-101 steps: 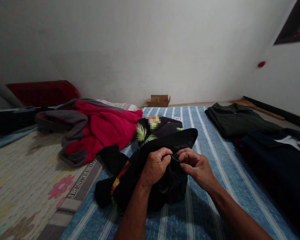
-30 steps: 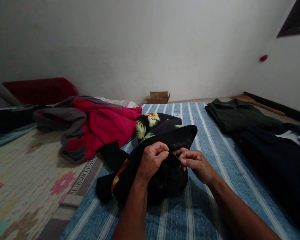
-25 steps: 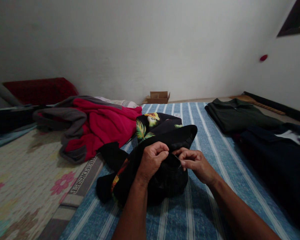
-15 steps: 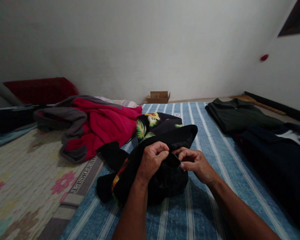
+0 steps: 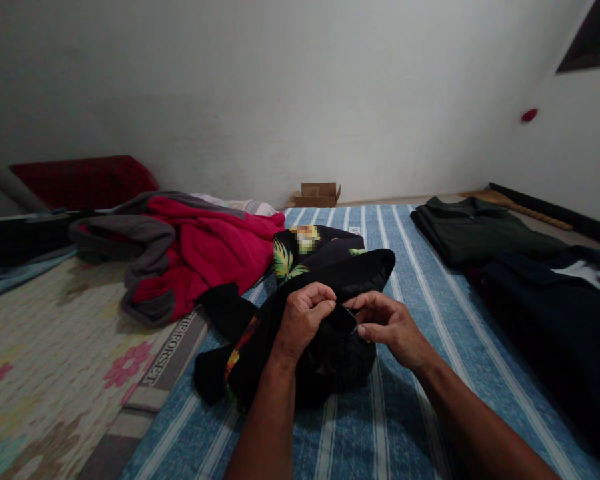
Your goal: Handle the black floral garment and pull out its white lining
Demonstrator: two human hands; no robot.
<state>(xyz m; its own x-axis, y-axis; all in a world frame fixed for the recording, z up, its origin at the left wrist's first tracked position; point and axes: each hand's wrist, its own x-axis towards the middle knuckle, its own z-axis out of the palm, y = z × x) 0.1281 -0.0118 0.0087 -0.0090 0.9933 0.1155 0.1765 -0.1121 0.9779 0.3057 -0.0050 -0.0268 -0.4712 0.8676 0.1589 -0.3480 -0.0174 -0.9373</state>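
A crumpled black garment with green and orange tropical print lies on a blue striped sheet. My left hand bunches a fold of its black fabric. My right hand pinches the same fabric just to the right, fingertips almost touching the left hand's. A thin light line runs between the two hands; I cannot tell what it is. Most of the garment under my hands is in shadow.
A red and grey jacket is heaped to the left. Folded dark green and navy shirts lie at the right. A floral mat covers the left. A small cardboard box sits by the far wall, with a dark red cushion at far left.
My right hand has drawn slightly right and down, away from the left. Both hands have kept hold of the black fabric. The camera shifted a little.
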